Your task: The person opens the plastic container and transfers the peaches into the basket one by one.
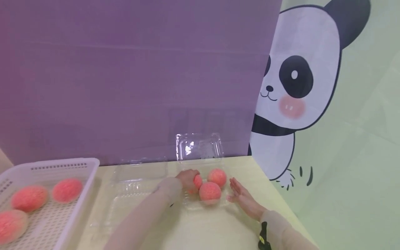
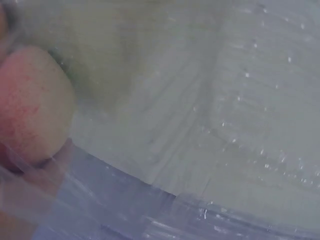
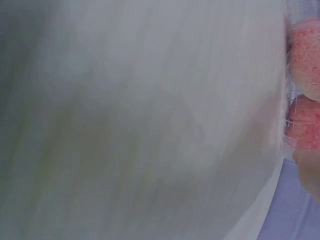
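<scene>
My left hand grips a pink peach at the left side of a clear plastic clamshell box, whose raised lid leans up at the back. In the left wrist view that peach shows at the left edge, fingers around it. Two more peaches, one farther back and one in front, sit inside the box. Just right of the box is my right hand, fingers extended and holding nothing. The right wrist view catches part of a finger beside the box's peaches.
A white perforated basket at the left holds several peaches. Between it and my left arm lies another clear clamshell box, opened. Behind the pale table rises a purple backdrop, with a panda-printed sheet at the right.
</scene>
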{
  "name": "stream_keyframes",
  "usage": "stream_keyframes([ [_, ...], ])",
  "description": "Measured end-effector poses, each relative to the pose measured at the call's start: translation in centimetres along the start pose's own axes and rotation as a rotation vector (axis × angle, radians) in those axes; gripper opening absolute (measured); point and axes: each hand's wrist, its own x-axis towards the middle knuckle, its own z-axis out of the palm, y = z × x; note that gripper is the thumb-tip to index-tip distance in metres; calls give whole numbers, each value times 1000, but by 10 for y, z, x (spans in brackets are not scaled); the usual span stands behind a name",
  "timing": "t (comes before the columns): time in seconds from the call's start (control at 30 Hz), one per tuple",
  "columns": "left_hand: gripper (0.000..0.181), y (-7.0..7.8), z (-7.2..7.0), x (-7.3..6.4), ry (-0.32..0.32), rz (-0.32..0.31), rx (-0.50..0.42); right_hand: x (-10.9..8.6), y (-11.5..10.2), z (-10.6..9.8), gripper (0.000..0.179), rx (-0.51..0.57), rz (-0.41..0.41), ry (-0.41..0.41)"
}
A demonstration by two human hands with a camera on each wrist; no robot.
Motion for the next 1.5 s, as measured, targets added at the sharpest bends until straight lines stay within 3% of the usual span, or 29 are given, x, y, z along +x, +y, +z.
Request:
stream_keyframes([
  [0.13, 72, 1, 2, 1, -5, 5, 23, 0, 0, 1, 81, 16, -3, -2],
  [0.37, 77, 0, -2, -4, 11, 97, 14, -1, 0, 0, 82, 26, -9, 10],
  [0.53, 74, 1, -10, -11, 70, 123, -13, -1, 0, 1, 82, 17, -8, 9],
  [0.83, 76, 9, -21, -29, 155, 101, -130, -2, 3, 1, 82, 11, 9, -5],
  [1.13, 76, 21, -43, -68, 184, 18, -279, -1, 0, -2, 78, -28, 39, 3],
  [1.5, 73, 11, -57, -114, 227, -26, -387, 2, 0, -1, 76, -18, 27, -4],
])
